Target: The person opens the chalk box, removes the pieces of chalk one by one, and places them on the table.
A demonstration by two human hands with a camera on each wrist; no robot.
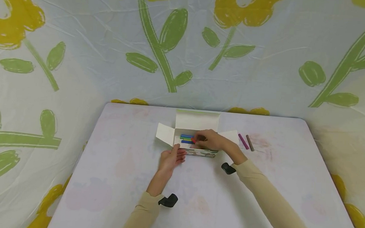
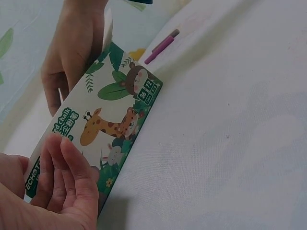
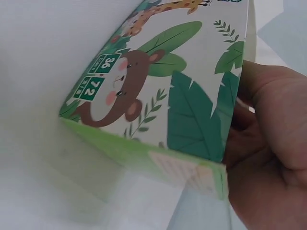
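An open cardboard chalk box [image 1: 201, 152], printed with a giraffe and a bear, stands on the table with its flaps spread. Inside it lie several chalk sticks [image 1: 187, 137] in blue and green shades. My left hand [image 1: 169, 158] holds the box's front wall near the left corner, thumb at the rim and fingers along the printed face [image 2: 103, 127]. My right hand [image 1: 210, 139] reaches into the box from the right, and a red chalk stick [image 1: 193, 140] shows at its fingertips. In the right wrist view the box wall hides those fingertips.
A purple chalk stick [image 1: 243, 141] and a brown chalk stick [image 1: 250, 143] lie on the table [image 1: 113, 165] to the right of the box. The box's lid [image 1: 197, 120] stands up at the back. Behind the table hangs a flower-printed cloth [image 1: 112, 39].
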